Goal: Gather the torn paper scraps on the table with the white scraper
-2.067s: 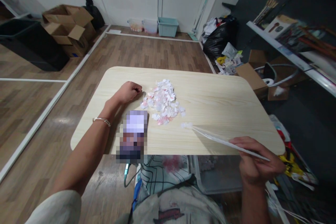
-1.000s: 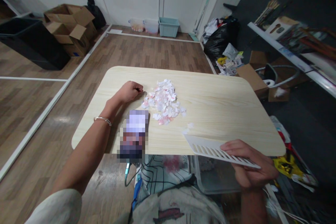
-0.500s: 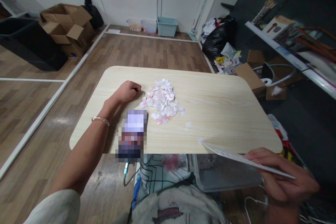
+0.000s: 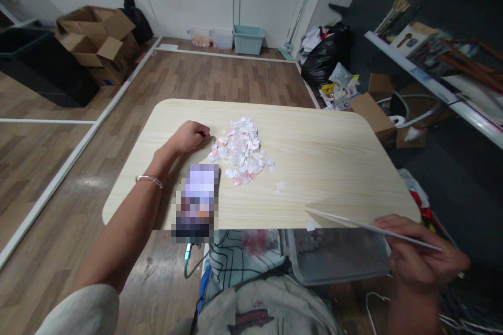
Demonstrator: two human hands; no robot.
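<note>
My left hand (image 4: 192, 136) rests on the pale wooden table (image 4: 322, 157) as a closed fist, beside a loose heap of small white and pinkish paper scraps (image 4: 243, 146). The inside of that fist is hidden. In my right hand (image 4: 420, 251), low at the right, is a thin flat white sheet (image 4: 353, 223), seen nearly edge-on, its far end low over the table's near edge. A single white scrap (image 4: 310, 226) is at that edge, left of the sheet. Below it a clear plastic tray (image 4: 334, 277) holds some scraps at its left. Another pale scrap (image 4: 281, 186) lies apart from the heap.
A phone-like device (image 4: 198, 199), blurred out, lies by my left forearm with a cable (image 4: 187, 256) hanging from it. Beyond the table stand a black bin (image 4: 43, 68), cardboard boxes (image 4: 98, 44), a teal tub (image 4: 249, 41) and a black bag (image 4: 326, 57). Shelving (image 4: 424, 78) runs along the right.
The white sheet in my right hand has tilted closer to edge-on, its far end shifting slightly right. The single scrap has moved from its tip towards me, to the table edge. My left hand stays put.
</note>
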